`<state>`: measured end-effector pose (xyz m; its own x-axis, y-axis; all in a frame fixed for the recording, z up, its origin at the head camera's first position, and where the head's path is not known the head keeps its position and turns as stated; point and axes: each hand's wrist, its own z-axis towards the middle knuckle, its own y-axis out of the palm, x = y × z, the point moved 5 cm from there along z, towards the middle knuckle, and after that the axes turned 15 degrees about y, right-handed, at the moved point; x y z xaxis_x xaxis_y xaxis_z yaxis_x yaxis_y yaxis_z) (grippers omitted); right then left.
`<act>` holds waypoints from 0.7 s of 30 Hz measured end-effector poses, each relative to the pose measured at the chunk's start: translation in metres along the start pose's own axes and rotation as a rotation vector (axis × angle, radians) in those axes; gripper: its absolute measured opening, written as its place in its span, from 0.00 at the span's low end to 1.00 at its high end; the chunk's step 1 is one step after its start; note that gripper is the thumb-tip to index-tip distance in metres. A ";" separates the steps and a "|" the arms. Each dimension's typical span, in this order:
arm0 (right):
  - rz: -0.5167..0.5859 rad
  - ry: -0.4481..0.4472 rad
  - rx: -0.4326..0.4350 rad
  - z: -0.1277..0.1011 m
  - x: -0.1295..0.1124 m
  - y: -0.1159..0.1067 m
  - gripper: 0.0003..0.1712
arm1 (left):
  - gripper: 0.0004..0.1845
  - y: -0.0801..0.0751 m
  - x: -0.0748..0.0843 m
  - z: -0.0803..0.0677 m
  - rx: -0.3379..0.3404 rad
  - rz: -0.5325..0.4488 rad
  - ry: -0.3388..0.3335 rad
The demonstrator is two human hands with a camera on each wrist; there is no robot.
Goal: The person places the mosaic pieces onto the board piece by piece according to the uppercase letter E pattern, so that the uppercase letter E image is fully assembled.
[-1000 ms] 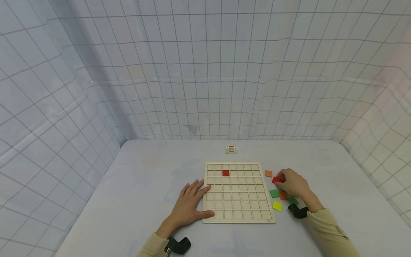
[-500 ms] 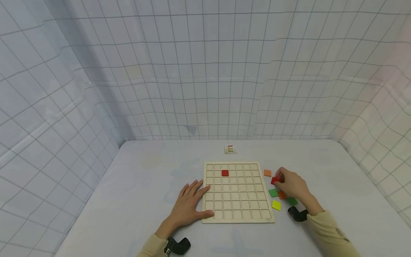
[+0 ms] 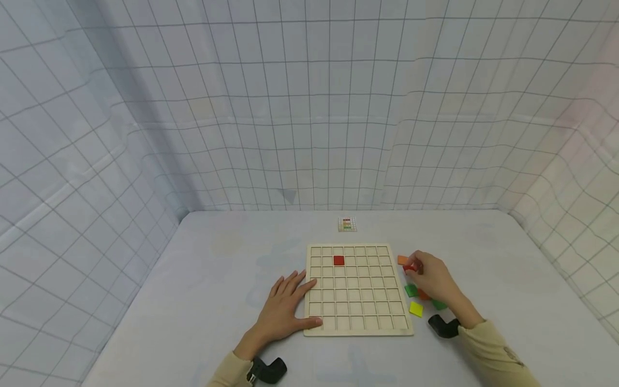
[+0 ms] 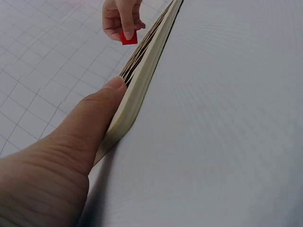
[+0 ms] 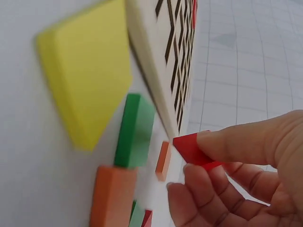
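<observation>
A wooden grid board [image 3: 358, 312] lies flat on the table, with one red tile [image 3: 339, 260] set in a cell of its second row. My right hand [image 3: 419, 269] pinches a second red tile [image 3: 410, 267] [image 5: 191, 149] between thumb and fingers, just off the board's right edge and beside an orange tile [image 3: 401, 259]. My left hand [image 3: 289, 301] lies flat on the table at the board's left side. Its thumb [image 4: 102, 106] presses the board's near-left edge [image 4: 142, 80].
Loose tiles lie right of the board: green [image 3: 411, 291] [image 5: 135, 130], yellow [image 3: 416, 309] [image 5: 87, 80], orange [image 5: 113, 194] and another green [image 3: 439, 305]. A small pattern card [image 3: 347, 224] sits behind the board. Gridded cloth walls enclose the table.
My right hand has carried the pinched red tile a little to the left and away from me, closer to the board's right edge. The left hand has not moved.
</observation>
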<state>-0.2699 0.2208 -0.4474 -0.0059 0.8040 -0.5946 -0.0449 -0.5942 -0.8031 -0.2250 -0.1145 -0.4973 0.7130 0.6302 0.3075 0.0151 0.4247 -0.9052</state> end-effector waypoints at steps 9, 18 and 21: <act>0.099 -0.110 -0.022 0.012 -0.026 0.018 0.08 | 0.47 0.000 -0.003 0.000 -0.002 0.004 -0.002; 0.116 -0.169 -0.093 0.024 -0.050 0.040 0.07 | 0.47 0.000 -0.002 0.000 0.003 -0.006 0.007; 0.114 -0.183 -0.094 0.026 -0.058 0.045 0.07 | 0.47 -0.001 -0.001 0.000 0.011 -0.011 0.014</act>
<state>-0.2977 0.1480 -0.4475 -0.1867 0.7174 -0.6712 0.0600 -0.6736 -0.7366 -0.2251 -0.1154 -0.4969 0.7229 0.6158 0.3134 0.0154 0.4391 -0.8983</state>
